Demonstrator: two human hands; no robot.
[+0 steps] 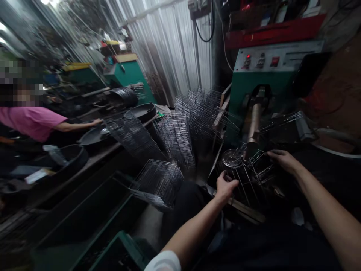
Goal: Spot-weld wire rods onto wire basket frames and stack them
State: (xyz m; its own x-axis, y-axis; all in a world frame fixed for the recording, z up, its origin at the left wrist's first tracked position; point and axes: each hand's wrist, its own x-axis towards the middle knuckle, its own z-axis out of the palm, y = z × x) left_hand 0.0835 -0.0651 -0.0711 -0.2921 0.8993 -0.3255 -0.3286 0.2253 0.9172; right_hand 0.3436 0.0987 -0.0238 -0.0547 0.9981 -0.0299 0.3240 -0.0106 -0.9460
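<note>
Left grip (225,187), right grip (283,160) on wirework (255,173)

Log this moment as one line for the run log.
left hand: gripping wire frame | right hand: on frame, grip unclear | frame: below copper rod | beside: stacked wire racks

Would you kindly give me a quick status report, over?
Left hand gripping thin silver wire frame. Right hand on its right side. Stacked wire racks crowd left.

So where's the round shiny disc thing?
In the head view, right of centre: the disc sits just above the left hand, beside the machine's metal cylinder.
</note>
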